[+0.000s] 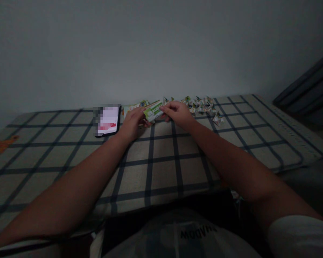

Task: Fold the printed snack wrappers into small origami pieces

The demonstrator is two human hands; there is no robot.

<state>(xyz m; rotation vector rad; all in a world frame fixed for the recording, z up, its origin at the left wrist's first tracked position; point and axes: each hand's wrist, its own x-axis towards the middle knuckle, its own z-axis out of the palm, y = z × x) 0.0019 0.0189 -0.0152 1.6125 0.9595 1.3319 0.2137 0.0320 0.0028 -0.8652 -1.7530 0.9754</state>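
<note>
Between my two hands, just above the tablecloth, is a flat green-and-white printed packet (153, 111), its kind too small to read. My left hand (134, 122) grips its left end, fingers partly hidden behind it. At the right end, my right hand (177, 111) pinches the packet between thumb and fingers. More flat printed packets (136, 105) lie on the table behind my left hand. Several small folded pieces of printed wrapper (201, 104) with pointed corners sit in a cluster beyond my right hand, and one folded piece (218, 118) lies nearer at the right.
A checked tablecloth (161, 168) covers the table, which meets a plain wall (161, 50) at the back. A phone (107, 121) with a lit screen lies left of my left hand. An orange figure (2, 145) is at the far left. Dark striped fabric (307, 89) hangs at the right.
</note>
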